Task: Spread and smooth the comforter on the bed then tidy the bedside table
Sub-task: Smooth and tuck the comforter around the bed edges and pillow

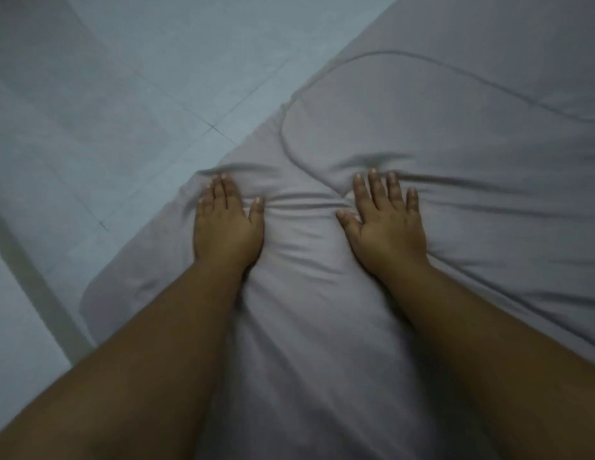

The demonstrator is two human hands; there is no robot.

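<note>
A grey comforter [439, 134] covers the bed and fills the right and middle of the view, with a stitched seam curving across it. My left hand [226, 224] lies flat, palm down, near the comforter's left edge, fingers together. My right hand [385, 220] presses flat on the comforter a little to the right, fingers spread. Small wrinkles bunch up between the two hands and fan out to the right. Neither hand holds anything. The bedside table is not in view.
A pale tiled floor [107, 111] lies to the left of the bed, with grout lines crossing it. A light band [34, 277], maybe a skirting or frame edge, runs diagonally at the lower left.
</note>
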